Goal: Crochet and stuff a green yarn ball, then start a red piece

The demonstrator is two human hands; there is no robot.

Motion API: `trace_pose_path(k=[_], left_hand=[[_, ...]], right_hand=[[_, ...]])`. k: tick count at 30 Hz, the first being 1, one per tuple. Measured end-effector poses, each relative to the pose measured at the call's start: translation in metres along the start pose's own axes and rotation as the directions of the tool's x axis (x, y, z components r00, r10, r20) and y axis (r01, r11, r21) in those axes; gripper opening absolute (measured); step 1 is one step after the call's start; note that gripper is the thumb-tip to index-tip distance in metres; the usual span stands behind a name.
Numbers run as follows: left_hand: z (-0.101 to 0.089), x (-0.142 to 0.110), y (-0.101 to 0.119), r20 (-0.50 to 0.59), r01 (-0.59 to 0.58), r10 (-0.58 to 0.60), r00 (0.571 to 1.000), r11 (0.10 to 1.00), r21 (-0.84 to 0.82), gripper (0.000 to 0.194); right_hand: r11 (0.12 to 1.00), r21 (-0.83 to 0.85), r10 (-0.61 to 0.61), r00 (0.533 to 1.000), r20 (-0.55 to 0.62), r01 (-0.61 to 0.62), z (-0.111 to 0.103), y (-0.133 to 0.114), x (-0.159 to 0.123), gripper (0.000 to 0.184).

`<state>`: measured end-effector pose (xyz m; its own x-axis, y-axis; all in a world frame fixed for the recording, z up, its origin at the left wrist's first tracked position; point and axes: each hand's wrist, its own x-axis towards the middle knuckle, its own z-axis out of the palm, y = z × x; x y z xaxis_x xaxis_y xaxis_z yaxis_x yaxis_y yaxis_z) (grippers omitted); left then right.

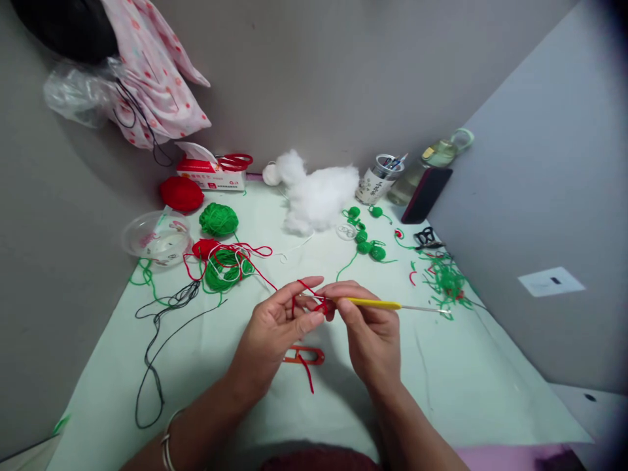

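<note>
My left hand (275, 327) pinches a strand of red yarn (307, 291) looped over its fingers. A loose tail of the yarn hangs below it. My right hand (366, 330) grips a crochet hook with a yellow handle (375, 303), its metal tip working into the red loops between both hands. The red strand runs back left to a tangle of green and red yarn (226, 265) on the pale green table (471, 379). Orange thread snips (304, 355) lie on the table right under my hands.
A red yarn ball (181, 193), green yarn ball (218, 219), clear plastic bowl (156, 237), tissue box with red scissors (216, 173), white stuffing (316, 193), small green crocheted balls (367, 242), yarn scraps (444, 281), black cord (157, 327), a pen cup (380, 178), bottle and phone (426, 194) sit around.
</note>
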<state>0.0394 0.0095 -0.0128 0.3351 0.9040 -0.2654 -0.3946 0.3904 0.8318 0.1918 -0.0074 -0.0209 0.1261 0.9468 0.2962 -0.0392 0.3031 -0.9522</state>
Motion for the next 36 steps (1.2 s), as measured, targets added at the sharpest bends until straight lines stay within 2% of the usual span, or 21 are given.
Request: trace_pose_path(k=[2, 5, 9, 11, 17, 22, 25, 31, 36], left_hand=[[0.000, 0.001, 0.000, -0.005, -0.014, 0.014, 1.000, 1.000, 0.021, 0.037], [0.001, 0.002, -0.001, -0.035, -0.023, 0.024, 0.999, 1.000, 0.015, 0.039], [0.006, 0.001, -0.002, -0.079, 0.012, -0.018, 0.997, 0.997, -0.078, 0.050], [0.006, 0.000, -0.002, -0.073, 0.036, -0.045, 0.996, 0.992, -0.120, 0.052], [0.000, -0.001, 0.000, -0.039, 0.081, -0.085, 0.996, 0.993, -0.081, 0.054], [-0.006, -0.003, -0.001, 0.011, 0.099, -0.099, 0.995, 0.994, -0.039, 0.062], [-0.007, -0.003, -0.003, 0.029, 0.077, -0.077, 0.997, 0.997, -0.003, 0.059], [-0.010, -0.003, -0.004, 0.009, 0.010, -0.010, 1.000, 1.000, 0.026, 0.041], [-0.011, -0.003, -0.003, 0.006, 0.021, -0.021, 1.000, 0.999, 0.034, 0.041]], right_hand=[[1.000, 0.003, -0.008, 1.000, 0.004, 0.008, 0.000, 0.000, 0.000, 0.017], [0.994, -0.070, -0.084, 0.996, 0.036, 0.087, 0.001, -0.003, -0.001, 0.020], [0.948, -0.236, -0.200, 0.976, 0.086, 0.215, 0.006, -0.004, -0.005, 0.031], [0.941, -0.258, -0.201, 0.974, 0.101, 0.221, 0.008, -0.004, -0.006, 0.032], [0.999, -0.033, 0.000, 0.998, 0.067, 0.002, 0.007, -0.002, -0.001, 0.019], [0.985, 0.132, 0.099, 0.992, 0.084, -0.110, 0.004, 0.002, 0.003, 0.016], [0.959, 0.229, 0.155, 0.985, 0.076, -0.168, 0.001, 0.004, 0.003, 0.014], [0.943, 0.265, 0.193, 0.980, 0.057, -0.201, -0.001, 0.007, 0.003, 0.014], [0.940, 0.277, 0.194, 0.980, 0.044, -0.199, 0.001, 0.006, 0.003, 0.013]])
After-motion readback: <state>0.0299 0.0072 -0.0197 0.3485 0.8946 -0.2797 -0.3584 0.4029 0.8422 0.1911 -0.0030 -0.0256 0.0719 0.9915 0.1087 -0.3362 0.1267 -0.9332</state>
